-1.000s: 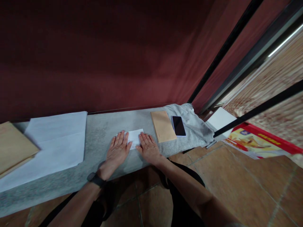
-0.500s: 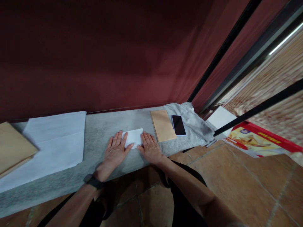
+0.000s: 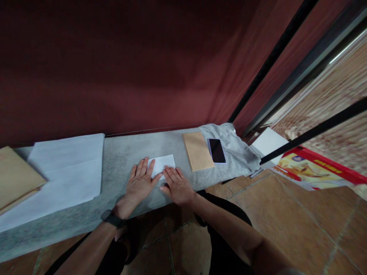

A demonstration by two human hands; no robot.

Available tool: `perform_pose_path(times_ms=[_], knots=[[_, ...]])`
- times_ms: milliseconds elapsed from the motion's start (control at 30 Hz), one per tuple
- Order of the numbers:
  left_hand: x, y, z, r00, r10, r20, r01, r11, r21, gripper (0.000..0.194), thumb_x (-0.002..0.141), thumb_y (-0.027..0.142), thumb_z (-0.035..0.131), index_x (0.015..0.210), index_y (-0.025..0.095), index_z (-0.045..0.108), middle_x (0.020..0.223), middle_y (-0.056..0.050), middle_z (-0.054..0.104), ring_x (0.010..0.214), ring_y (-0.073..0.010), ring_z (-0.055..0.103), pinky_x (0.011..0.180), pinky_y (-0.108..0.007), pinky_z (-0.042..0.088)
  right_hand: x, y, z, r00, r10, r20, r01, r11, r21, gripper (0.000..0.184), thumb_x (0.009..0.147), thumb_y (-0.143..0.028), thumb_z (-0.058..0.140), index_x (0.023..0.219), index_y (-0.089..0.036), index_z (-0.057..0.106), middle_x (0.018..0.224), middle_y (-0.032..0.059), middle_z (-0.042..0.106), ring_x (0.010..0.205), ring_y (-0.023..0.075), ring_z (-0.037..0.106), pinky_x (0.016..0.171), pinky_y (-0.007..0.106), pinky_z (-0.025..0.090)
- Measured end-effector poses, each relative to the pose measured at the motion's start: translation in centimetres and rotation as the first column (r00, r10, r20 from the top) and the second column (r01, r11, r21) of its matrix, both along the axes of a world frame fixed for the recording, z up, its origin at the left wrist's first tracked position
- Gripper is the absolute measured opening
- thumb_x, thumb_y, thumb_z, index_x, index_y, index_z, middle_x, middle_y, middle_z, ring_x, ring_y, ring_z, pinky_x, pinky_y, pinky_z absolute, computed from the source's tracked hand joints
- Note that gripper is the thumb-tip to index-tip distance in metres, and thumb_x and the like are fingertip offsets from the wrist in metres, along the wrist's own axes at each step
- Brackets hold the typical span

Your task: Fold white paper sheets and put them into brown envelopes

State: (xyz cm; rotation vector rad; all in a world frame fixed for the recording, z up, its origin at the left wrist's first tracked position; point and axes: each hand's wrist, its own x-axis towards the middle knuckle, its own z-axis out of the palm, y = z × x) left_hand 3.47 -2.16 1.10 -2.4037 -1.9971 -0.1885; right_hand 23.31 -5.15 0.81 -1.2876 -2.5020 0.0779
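Observation:
A small folded piece of white paper lies flat on the grey cloth-covered bench in front of me. My left hand rests flat with fingers spread, its fingertips and thumb on the paper's left edge. My right hand is also laid out flat, with its fingertips over the lower right part of the paper. That hand hides the paper's lower right corner. Just right of the paper sits a tan notebook or envelope.
A phone with a dark screen lies beside the tan item. Large white sheets and a brown paper stack are on the left. A red wall runs behind. Black bars and a red-and-yellow box stand at right.
My right hand has slid left and toward me, from the paper's right edge onto its lower right part. My left hand has stayed in place.

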Motion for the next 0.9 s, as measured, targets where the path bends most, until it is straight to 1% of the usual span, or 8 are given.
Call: perform_pose_path(times_ms=[167, 300, 367, 433, 500, 567, 700, 900], knots=[[-0.1, -0.1, 0.1, 1.000, 0.001, 0.001, -0.001, 1.000, -0.004, 0.075, 0.096, 0.060, 0.030, 0.155, 0.013, 0.035, 0.164, -0.018, 0.029, 0.152, -0.0326, 0.025, 0.122, -0.054, 0.021, -0.1, -0.5, -0.3, 1.000, 0.009, 0.004, -0.009, 1.000, -0.015, 0.068, 0.104, -0.051, 0.042, 0.154, -0.006, 0.036, 0.162, 0.0168, 0.031, 0.151, 0.0270, 0.028, 0.125, 0.045, 0.021], [0.0, 0.1, 0.5, 0.999, -0.028, 0.036, 0.027, 0.999, 0.023, 0.068, 0.100, 0.051, 0.026, 0.152, 0.010, 0.039, 0.162, -0.019, 0.033, 0.153, -0.0312, 0.024, 0.123, -0.054, 0.019, 0.0, -0.7, -0.2, 1.000, 0.015, -0.017, -0.016, 1.000, -0.020, 0.066, 0.104, -0.051, 0.043, 0.153, -0.008, 0.039, 0.161, 0.0171, 0.032, 0.150, 0.0277, 0.029, 0.125, 0.046, 0.024], [0.3, 0.2, 0.8, 0.990, -0.112, 0.091, 0.109, 0.993, 0.035, 0.065, 0.102, 0.046, 0.022, 0.152, 0.009, 0.040, 0.161, -0.017, 0.036, 0.153, -0.0275, 0.026, 0.124, -0.050, 0.021, 0.0, -0.8, -0.1, 0.999, 0.023, -0.024, -0.023, 0.999, -0.023, 0.065, 0.104, -0.050, 0.043, 0.152, -0.007, 0.040, 0.161, 0.0175, 0.033, 0.150, 0.0277, 0.031, 0.124, 0.045, 0.025], [0.9, 0.4, 1.0, 0.960, -0.232, 0.158, 0.231, 0.973, 0.025, 0.062, 0.103, 0.044, 0.020, 0.152, 0.012, 0.040, 0.161, -0.013, 0.038, 0.152, -0.0225, 0.028, 0.125, -0.045, 0.023, 0.0, -0.9, -0.1, 0.999, 0.035, -0.027, -0.036, 0.999, -0.029, 0.064, 0.104, -0.049, 0.043, 0.150, -0.006, 0.042, 0.159, 0.0182, 0.037, 0.148, 0.0280, 0.034, 0.124, 0.045, 0.027], [1.5, 0.6, 1.0, 0.921, -0.330, 0.209, 0.339, 0.941, -0.009, 0.060, 0.103, 0.043, 0.020, 0.153, 0.015, 0.039, 0.161, -0.009, 0.039, 0.151, -0.0185, 0.030, 0.125, -0.041, 0.025, -0.1, -1.0, -0.1, 0.998, 0.051, -0.026, -0.052, 0.998, -0.041, 0.061, 0.104, -0.048, 0.044, 0.146, -0.005, 0.047, 0.154, 0.0188, 0.045, 0.147, 0.0281, 0.037, 0.124, 0.045, 0.028], [2.1, 0.8, 0.9, 0.896, -0.377, 0.235, 0.399, 0.915, -0.054, 0.060, 0.104, 0.044, 0.021, 0.153, 0.016, 0.039, 0.161, -0.008, 0.038, 0.151, -0.0169, 0.030, 0.125, -0.040, 0.024, -0.2, -1.1, -0.2, 0.998, 0.065, -0.026, -0.067, 0.996, -0.052, 0.060, 0.103, -0.048, 0.046, 0.143, -0.004, 0.051, 0.147, 0.0194, 0.053, 0.145, 0.0280, 0.039, 0.123, 0.045, 0.029], [2.7, 1.4, 0.6, 0.887, -0.390, 0.248, 0.427, 0.896, -0.119, 0.058, 0.104, 0.042, 0.020, 0.153, 0.019, 0.038, 0.163, -0.006, 0.035, 0.152, -0.0164, 0.026, 0.126, -0.042, 0.021, -0.4, -1.2, -0.5, 0.992, 0.120, -0.046, -0.122, 0.991, -0.059, 0.057, 0.103, -0.046, 0.049, 0.143, -0.006, 0.051, 0.145, 0.0187, 0.055, 0.143, 0.0268, 0.042, 0.123, 0.045, 0.029], [2.8, 2.2, 0.5, 0.897, -0.365, 0.248, 0.409, 0.899, -0.155, 0.056, 0.105, 0.042, 0.018, 0.154, 0.024, 0.037, 0.164, -0.001, 0.031, 0.154, -0.0171, 0.021, 0.127, -0.044, 0.016, -0.5, -1.4, -0.4, 0.979, 0.176, -0.106, -0.185, 0.979, -0.082, 0.055, 0.101, -0.046, 0.053, 0.142, -0.009, 0.051, 0.147, 0.0175, 0.053, 0.146, 0.0266, 0.037, 0.123, 0.046, 0.028]])
